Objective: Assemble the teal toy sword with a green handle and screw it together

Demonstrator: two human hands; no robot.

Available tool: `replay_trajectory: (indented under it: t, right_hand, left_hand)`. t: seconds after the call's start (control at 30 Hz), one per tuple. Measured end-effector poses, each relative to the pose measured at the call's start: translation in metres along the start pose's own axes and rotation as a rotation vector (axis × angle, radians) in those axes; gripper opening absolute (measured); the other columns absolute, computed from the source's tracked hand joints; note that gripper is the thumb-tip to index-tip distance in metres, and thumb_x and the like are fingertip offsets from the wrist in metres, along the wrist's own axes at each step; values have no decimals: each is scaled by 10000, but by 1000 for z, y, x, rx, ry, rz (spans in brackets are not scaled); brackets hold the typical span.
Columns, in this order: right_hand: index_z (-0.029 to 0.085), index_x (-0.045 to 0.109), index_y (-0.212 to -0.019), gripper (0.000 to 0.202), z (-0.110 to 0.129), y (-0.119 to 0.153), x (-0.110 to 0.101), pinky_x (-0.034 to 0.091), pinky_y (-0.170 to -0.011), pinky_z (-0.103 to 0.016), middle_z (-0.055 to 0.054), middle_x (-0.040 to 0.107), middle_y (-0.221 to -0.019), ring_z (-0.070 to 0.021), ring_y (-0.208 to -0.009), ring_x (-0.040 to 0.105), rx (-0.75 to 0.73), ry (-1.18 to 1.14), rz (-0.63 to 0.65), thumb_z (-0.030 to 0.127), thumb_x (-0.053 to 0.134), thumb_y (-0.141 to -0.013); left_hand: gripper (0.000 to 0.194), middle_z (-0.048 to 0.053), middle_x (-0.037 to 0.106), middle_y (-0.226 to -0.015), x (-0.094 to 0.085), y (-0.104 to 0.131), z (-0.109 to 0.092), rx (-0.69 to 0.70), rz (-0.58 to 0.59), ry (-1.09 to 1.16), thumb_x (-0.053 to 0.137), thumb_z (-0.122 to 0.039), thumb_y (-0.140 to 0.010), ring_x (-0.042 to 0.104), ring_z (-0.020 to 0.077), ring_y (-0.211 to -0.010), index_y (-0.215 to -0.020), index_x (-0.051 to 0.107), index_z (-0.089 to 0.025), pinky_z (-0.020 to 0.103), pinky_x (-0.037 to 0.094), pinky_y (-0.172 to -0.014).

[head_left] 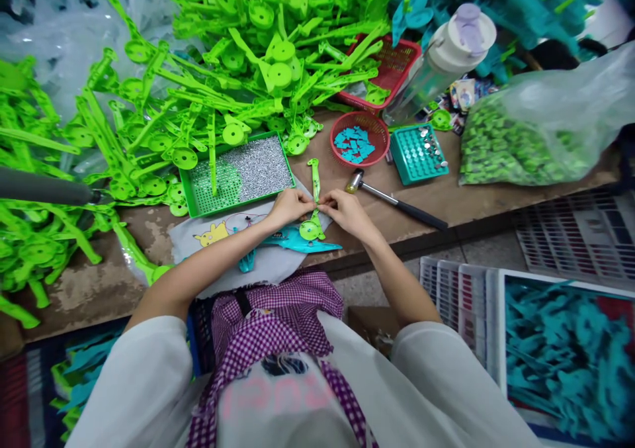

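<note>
Both hands meet at the middle of a long green plastic part, near the table's front edge. My left hand pinches it from the left, and my right hand pinches it from the right; anything tiny between the fingertips is too small to tell. Under the green part lies a teal plastic piece on a grey cloth with a yellow cartoon print. A green tray of small metal pieces is beyond my left hand. Right of my right hand lies a hammer with a black handle.
Behind are a green parts pile, a red bowl of teal pieces, a teal tray, a red basket and a bottle. A bag of green pieces sits right. A crate of teal parts stands lower right.
</note>
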State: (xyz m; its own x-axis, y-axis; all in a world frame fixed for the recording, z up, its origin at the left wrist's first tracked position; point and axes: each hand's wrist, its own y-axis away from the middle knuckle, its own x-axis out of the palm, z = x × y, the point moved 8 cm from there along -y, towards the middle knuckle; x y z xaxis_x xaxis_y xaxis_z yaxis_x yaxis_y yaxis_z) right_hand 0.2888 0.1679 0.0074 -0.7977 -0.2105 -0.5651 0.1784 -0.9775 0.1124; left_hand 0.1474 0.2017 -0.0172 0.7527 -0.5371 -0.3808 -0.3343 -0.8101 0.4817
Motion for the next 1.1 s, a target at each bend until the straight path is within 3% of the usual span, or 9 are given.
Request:
replay_trajectory:
  t: [0.27, 0.5, 0.7, 0.87, 0.97, 1.1]
  right_hand:
    - [175, 712, -755, 56, -7, -29, 2, 456, -611, -240, 5, 717, -661, -143, -635, 650, 148, 90, 262, 136, 752, -759]
    - [169, 670, -723, 129, -12, -41, 9, 484, -612, -212, 29, 699, -601, -132, -610, 674, 280, -4, 455, 158, 797, -733]
    - [188, 586, -830, 292, -13, -38, 2, 478, -599, -218, 37, 708, -622, -154, -628, 701, 283, 34, 334, 129, 841, -700]
    - [164, 621, -858, 101, -13, -31, 4, 517, -608, -221, -2, 723, -692, -148, -632, 723, 292, -268, 234, 204, 713, -851]
    - [162, 646, -830, 175, -14, -34, 0, 481, -562, -214, -2, 699, -643, -153, -588, 710, 315, -178, 98, 318, 707, -880]
    - [170, 647, -783, 134, -12, -37, 3, 464, -570, -212, 15, 680, -597, -168, -610, 724, 308, -67, 63, 264, 718, -847]
  left_hand:
    - [141, 10, 655, -522, 3, 0, 1, -64, 62, 125, 750, -148, -817, 598, 107, -474, -684, 750, -103, 194, 453, -515]
    - [122, 2, 647, -503, 3, 0, 1, -84, 54, 136, 768, -137, -816, 596, 103, -457, -702, 751, -98, 181, 455, -507]
    - [128, -3, 650, -511, 4, -1, 3, -48, 52, 149, 769, -136, -820, 608, 107, -467, -700, 732, -110, 183, 461, -513]
    - [116, -16, 658, -553, 4, 2, 3, -13, 52, 184, 734, -121, -836, 641, 121, -496, -723, 704, -126, 200, 489, -524]
    - [103, -24, 657, -568, 3, 5, 1, 37, 26, 167, 734, -122, -829, 653, 126, -515, -741, 681, -137, 200, 487, -532]
    - [76, -27, 691, -669, 1, 10, -3, 123, -28, 147, 721, -107, -821, 647, 115, -527, -864, 672, -146, 197, 477, -527]
